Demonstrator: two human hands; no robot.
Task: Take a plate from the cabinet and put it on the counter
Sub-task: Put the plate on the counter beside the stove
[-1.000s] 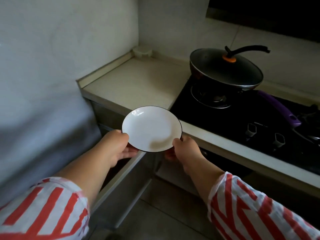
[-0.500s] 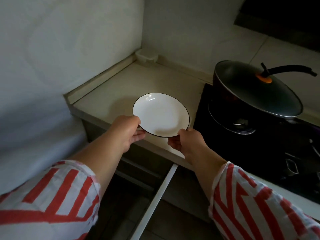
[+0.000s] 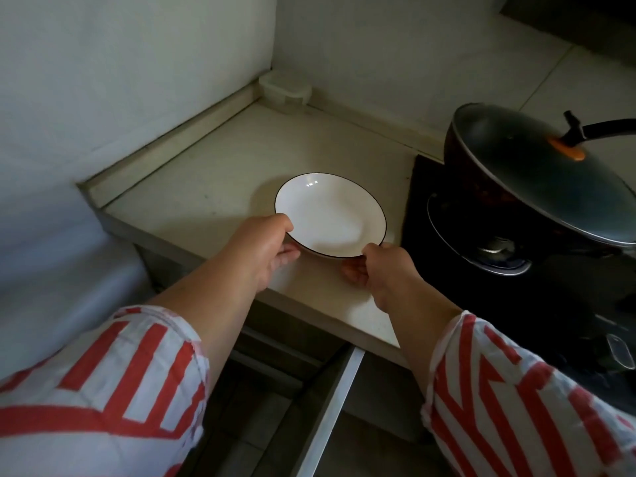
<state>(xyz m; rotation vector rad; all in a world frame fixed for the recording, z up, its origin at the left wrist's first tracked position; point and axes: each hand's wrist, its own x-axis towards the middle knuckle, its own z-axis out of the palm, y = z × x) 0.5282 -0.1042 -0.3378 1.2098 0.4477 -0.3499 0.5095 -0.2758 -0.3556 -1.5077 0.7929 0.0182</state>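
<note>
A white plate (image 3: 330, 211) with a thin dark rim is held low over the beige counter (image 3: 213, 187), casting a shadow on it; whether its far edge touches the counter I cannot tell. My left hand (image 3: 265, 249) grips the plate's near-left rim, thumb on top. My right hand (image 3: 382, 266) grips its near-right rim, fingers curled underneath. The cabinet (image 3: 296, 373) stands open below the counter edge, its pale door edge (image 3: 330, 414) jutting out toward me.
A black stove (image 3: 499, 297) borders the counter on the right, carrying a lidded dark wok (image 3: 537, 187) with an orange knob. A small white container (image 3: 284, 89) sits in the back corner. White walls close the left and back sides.
Both hands carried the plate up from in front of the open cabinet, forward over the counter edge, and lower toward the surface. The view shifted closer over the counter.
</note>
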